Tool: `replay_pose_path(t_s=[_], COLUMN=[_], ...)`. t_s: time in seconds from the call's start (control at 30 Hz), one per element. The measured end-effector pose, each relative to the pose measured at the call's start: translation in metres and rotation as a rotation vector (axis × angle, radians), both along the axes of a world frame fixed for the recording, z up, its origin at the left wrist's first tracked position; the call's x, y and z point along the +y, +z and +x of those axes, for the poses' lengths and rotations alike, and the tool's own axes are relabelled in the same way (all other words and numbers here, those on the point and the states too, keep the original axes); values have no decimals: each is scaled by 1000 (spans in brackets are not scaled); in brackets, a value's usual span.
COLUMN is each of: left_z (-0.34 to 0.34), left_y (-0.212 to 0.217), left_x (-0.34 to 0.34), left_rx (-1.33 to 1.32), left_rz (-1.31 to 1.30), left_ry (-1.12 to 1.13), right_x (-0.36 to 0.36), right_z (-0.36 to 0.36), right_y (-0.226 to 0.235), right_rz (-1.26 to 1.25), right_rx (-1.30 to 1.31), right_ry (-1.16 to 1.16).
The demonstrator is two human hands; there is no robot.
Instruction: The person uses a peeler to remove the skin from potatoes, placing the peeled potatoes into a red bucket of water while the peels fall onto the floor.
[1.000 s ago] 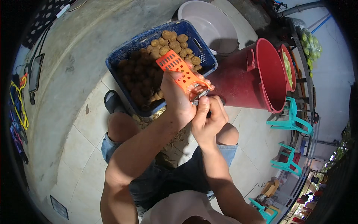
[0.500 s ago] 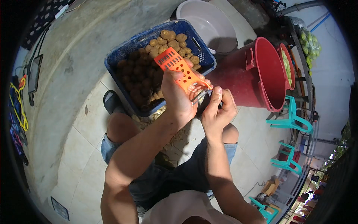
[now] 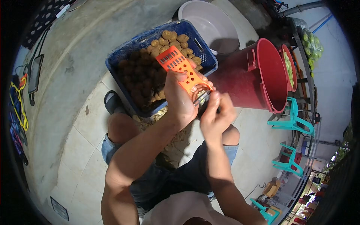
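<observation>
My left hand [image 3: 177, 98] is wrapped round an orange plastic peeler [image 3: 190, 77] with a grater plate at its far end. The thumb lies on the plate, and the metal blade points back toward me. Close by the blade, my right hand [image 3: 215, 119] is closed in a pinch, thumb against bent fingers. Its fingertips are slightly blurred, and whatever they pinch cannot be made out. Beyond both hands, a blue plastic crate [image 3: 119, 53] holds many brown potatoes [image 3: 169, 36]. Pale peelings [image 3: 176, 141] lie on the floor between my legs.
A pale round basin [image 3: 210, 22] stands behind the crate. To its right is a large red bucket [image 3: 234, 77] lying tilted, with its mouth to the right. Turquoise plastic stools [image 3: 294, 119] stand further right. A raised concrete ledge [image 3: 71, 71] curves along the left.
My right hand has shifted slightly left and its fingers have moved at the blade end. The left hand and the peeler have stayed nearly in place.
</observation>
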State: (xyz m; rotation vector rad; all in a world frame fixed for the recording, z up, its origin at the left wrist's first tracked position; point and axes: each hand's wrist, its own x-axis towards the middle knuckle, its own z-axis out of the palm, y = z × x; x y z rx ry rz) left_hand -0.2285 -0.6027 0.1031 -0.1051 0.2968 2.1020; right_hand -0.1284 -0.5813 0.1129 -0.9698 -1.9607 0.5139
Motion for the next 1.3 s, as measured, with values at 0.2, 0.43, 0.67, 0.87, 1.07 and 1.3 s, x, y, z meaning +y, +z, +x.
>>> replay_pose_path(t_s=[0.2, 0.43, 0.67, 0.87, 1.07, 1.3], left_z=[0, -1, 0, 0, -6, -9], left_y=[0, -1, 3, -1, -2, -3], left_x=[-1, -1, 1, 0, 0, 0], left_rx=[58, 69, 20, -33, -50, -63], left_rz=[19, 87, 60, 40, 100, 263], left_ry=[11, -18, -6, -46, -56, -129], right_x=[9, -3, -12, -8, 12, 10], right_z=[2, 1, -3, 0, 13, 11], right_y=[0, 2, -4, 1, -3, 2], right_rz=[30, 92, 102, 110, -104, -105], right_rx=[35, 0, 93, -6, 164, 212], right_ry=[5, 86, 147, 140, -13, 16])
